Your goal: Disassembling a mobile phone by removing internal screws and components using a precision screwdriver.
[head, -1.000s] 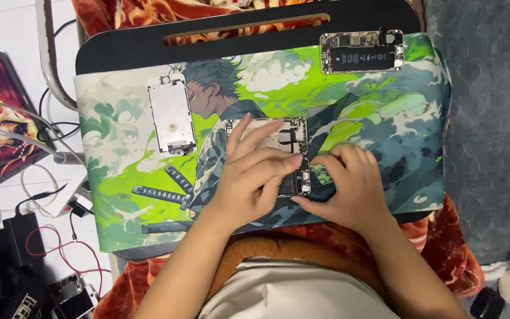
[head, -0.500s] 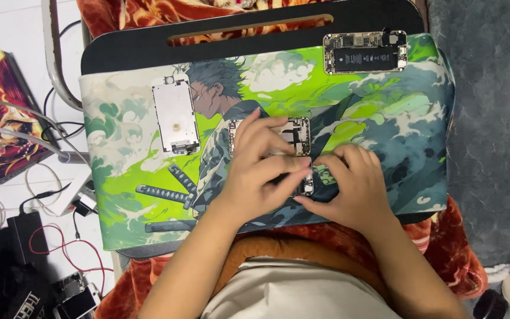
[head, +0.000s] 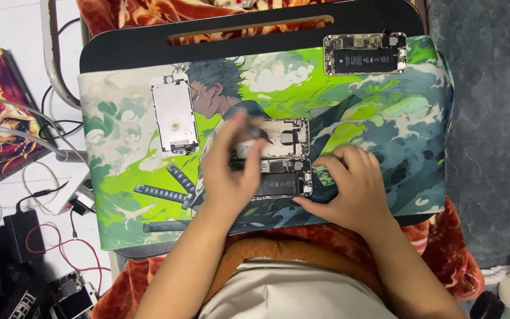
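my left hand (head: 231, 171) hovers blurred over the opened phone body (head: 278, 176) at the middle of the green printed mat (head: 119, 212); whether its fingers pinch anything i cannot tell. my right hand (head: 349, 186) lies flat just right of the phone, fingertips at its edge, gripping nothing.

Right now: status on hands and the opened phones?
Left hand blurred over two open phone shells. Right hand flat beside them on the mat. Nothing blocking.
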